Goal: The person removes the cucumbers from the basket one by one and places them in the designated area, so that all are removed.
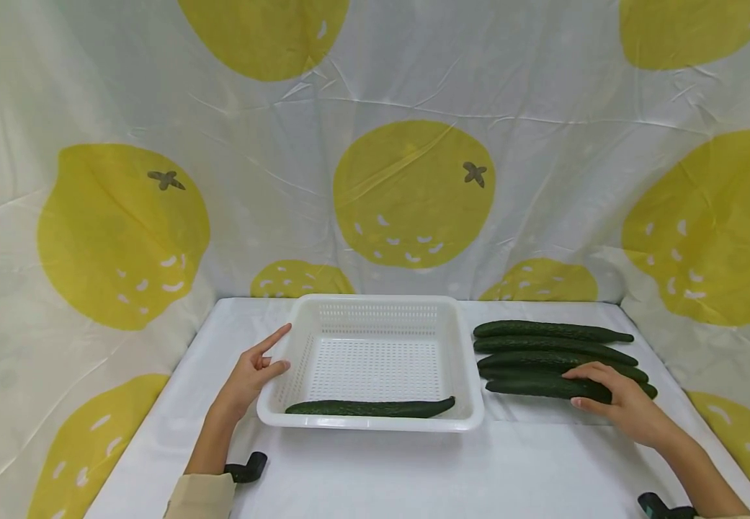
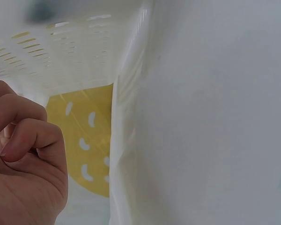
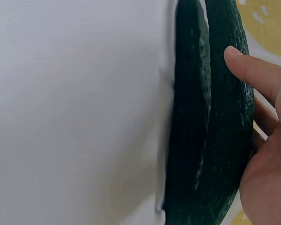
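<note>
A white plastic basket (image 1: 375, 424) stands on the table with one dark green cucumber (image 1: 375, 409) lying along its near side. At the basket's left rim, my left hand (image 1: 250, 378) holds on with thumb and extended index finger on the edge. Its other fingers are curled, as the left wrist view shows beside the slotted basket wall (image 2: 84, 51). To the right, my right hand (image 1: 627, 407) grips the nearest cucumber (image 1: 537, 388) of a group, thumb on the near side. The right wrist view shows the thumb on this cucumber (image 3: 227, 122); the other fingertips are hidden behind it.
Several more cucumbers (image 1: 550, 331) lie side by side behind the gripped one, right of the basket. A white cloth covers the table (image 1: 413, 476). White fabric with yellow lemon prints (image 1: 413, 194) hangs behind and along both sides.
</note>
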Motion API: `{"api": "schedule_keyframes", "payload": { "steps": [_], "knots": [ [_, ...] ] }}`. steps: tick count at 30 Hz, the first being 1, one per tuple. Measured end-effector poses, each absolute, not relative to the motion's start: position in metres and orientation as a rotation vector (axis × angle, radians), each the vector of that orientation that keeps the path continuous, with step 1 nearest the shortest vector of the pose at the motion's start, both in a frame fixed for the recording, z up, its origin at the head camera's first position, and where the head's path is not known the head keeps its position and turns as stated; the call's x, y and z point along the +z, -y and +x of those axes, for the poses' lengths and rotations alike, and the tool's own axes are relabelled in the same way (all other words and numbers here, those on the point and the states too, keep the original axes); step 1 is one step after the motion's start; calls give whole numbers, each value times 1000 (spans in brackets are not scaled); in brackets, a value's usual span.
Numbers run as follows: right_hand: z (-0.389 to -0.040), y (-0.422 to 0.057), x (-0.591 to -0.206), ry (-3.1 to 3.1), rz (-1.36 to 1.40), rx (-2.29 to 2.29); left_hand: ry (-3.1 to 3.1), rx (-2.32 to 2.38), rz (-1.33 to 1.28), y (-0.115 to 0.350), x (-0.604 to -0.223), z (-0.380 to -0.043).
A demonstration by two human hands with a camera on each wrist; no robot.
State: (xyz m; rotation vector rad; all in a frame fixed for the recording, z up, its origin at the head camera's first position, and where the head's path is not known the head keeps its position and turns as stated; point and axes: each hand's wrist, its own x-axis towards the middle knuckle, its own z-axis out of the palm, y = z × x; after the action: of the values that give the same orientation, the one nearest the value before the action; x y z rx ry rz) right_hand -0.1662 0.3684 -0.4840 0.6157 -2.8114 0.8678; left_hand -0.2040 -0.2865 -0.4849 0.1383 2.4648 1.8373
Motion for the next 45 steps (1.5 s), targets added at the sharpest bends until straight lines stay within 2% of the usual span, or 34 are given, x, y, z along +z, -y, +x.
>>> {"api": "schedule_keyframes", "payload": {
  "steps": [26,37,45],
  "knots": [
    [-175,-367,-505,2818,560,708,-2467,1865,183,289,-487,-206],
    [-175,-358,-496,2858,451,794,-2475,1849,167,289,-488,-207],
    [-184,-342,-487,2847,479,739,-2472,1845,168,289,-488,-206]
  ]
}}
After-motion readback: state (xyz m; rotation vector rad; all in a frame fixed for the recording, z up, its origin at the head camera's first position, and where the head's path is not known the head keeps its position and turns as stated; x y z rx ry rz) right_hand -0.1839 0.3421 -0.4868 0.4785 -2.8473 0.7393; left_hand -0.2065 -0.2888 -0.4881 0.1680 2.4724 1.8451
